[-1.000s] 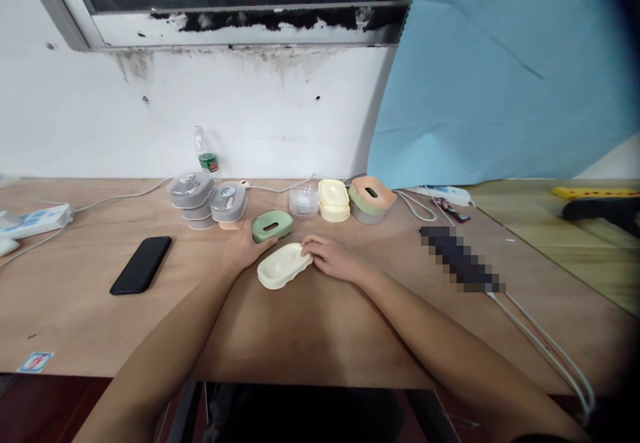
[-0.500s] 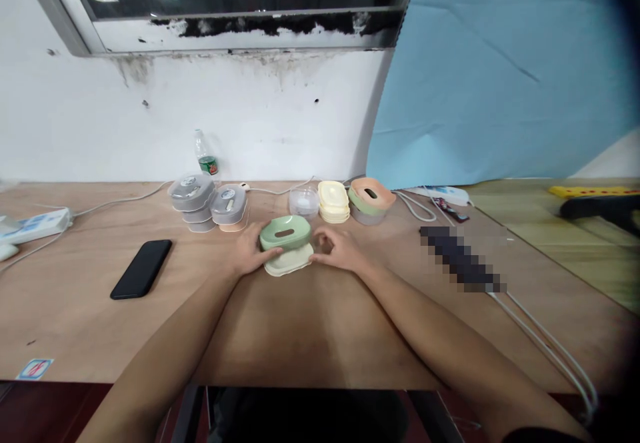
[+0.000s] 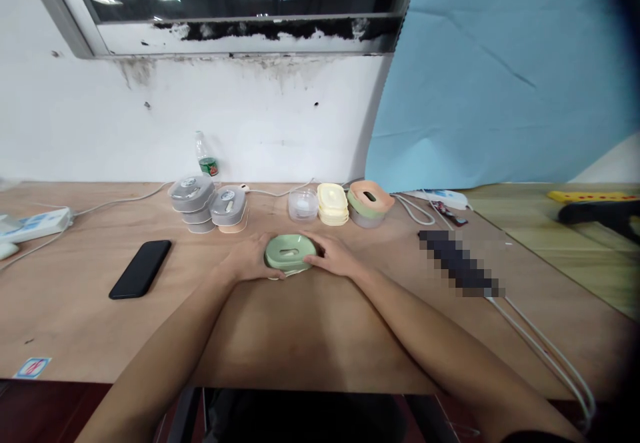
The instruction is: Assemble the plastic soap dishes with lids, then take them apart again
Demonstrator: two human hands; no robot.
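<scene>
A green oval tray [image 3: 296, 263] with a slot in its middle sits flat over a cream lid [image 3: 289, 275], of which only a thin front edge shows. My left hand [image 3: 251, 256] is wrapped round the tray's left side, thumb at the front edge. On the opposite side, my right hand [image 3: 334, 255] grips the rim, its thumb over the front right. Pale material shows through the slot. Some of my fingers are hidden behind the tray.
Behind the hands stand grey lidded boxes [image 3: 193, 196], a clear tub [image 3: 303, 204], stacked pale-yellow lids [image 3: 333, 204] and an orange tray [image 3: 371, 194] on other trays. A black phone [image 3: 141, 270] lies left. A plastic bottle [image 3: 206, 156] stands by the wall; cables run at right.
The green tray has come down toward me onto the cream lid, covering most of it. My right hand has moved from the lid's edge to the tray's right side.
</scene>
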